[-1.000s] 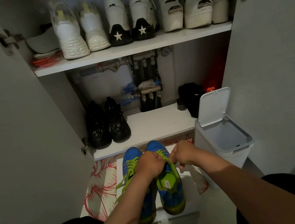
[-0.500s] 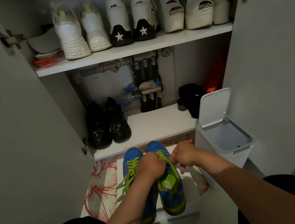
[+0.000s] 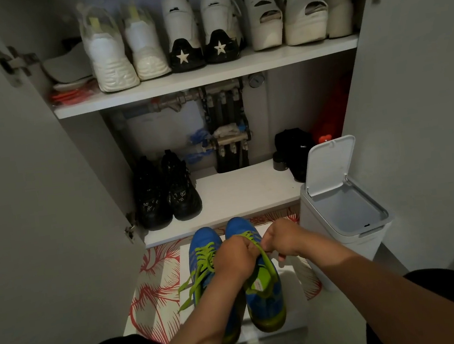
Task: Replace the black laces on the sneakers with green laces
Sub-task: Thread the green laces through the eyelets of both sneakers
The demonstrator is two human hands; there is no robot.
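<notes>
Left hand (image 3: 234, 256) and right hand (image 3: 282, 239) are curled into fists, knuckles nearly touching, each pinched on the green lace (image 3: 265, 257) above the tongue of the sneaker (image 3: 265, 295) nearer the bin (image 3: 345, 214). The second sneaker (image 3: 200, 243) is set just beside it, already laced green, ends trailing loose to its outer side. Both are placed on the floor before the open shoe cabinet (image 3: 246, 195). No black lace is seen. The lace is judged soft, flat, light and prone to slipping, so it is best gripped close to the eyelets. The shoe is judged light enough to shift when pulled.
</notes>
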